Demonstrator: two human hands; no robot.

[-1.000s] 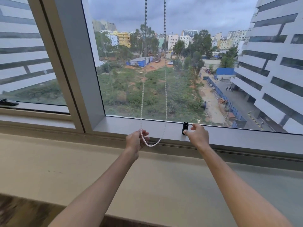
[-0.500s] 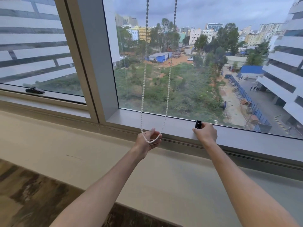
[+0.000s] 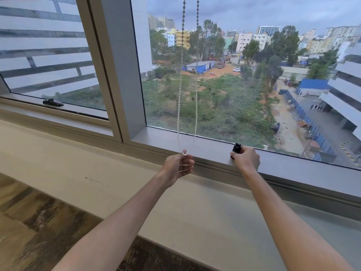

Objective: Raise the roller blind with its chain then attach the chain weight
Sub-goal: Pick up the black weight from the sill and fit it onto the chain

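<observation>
A white bead chain (image 3: 196,106) hangs in a loop in front of the window glass, both strands running up out of the top of the view. My left hand (image 3: 178,166) pinches the bottom of the loop just above the sill. To the right, my right hand (image 3: 246,159) grips a small black chain weight (image 3: 236,148) that stands on the grey window ledge (image 3: 211,147); only its top shows above my fingers. The roller blind itself is out of view above.
A wide beige sill (image 3: 82,165) runs below the window frame. A thick frame post (image 3: 115,71) divides the left pane from the main pane. A black window handle (image 3: 52,102) lies on the left pane's lower frame. Dark wood-pattern floor (image 3: 35,227) shows at bottom left.
My left hand has closed tighter on the bottom of the chain loop, taking up its slack. My right hand has wrapped further around the black weight on the ledge. The camera has turned left.
</observation>
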